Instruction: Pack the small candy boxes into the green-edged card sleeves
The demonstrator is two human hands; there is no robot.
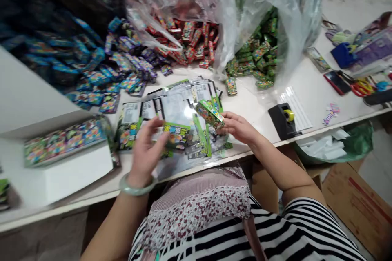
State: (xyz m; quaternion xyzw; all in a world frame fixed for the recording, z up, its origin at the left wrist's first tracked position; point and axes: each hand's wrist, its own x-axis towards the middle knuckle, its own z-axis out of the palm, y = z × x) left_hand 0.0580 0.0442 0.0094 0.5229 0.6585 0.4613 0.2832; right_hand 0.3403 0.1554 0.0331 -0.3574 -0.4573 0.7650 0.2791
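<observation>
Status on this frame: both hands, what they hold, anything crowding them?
Left hand on a flat green-topped packet. Right hand gripping a small green box. Loose packet pile directly beneath; tape dispenser off to the right.

Flat packets (177, 110) lie spread on the tabletop (306, 81) right before me. My left hand (147, 147) is at their near left part, and my right hand (240, 127) holds a small box (210, 114) over their right edge. An open carton (61, 171) sits to the left, with a loose heap of boxes (92, 69) behind it. Two bags (183, 20) stand side by side behind the packets. A tape dispenser (283, 120) sits to the right.
</observation>
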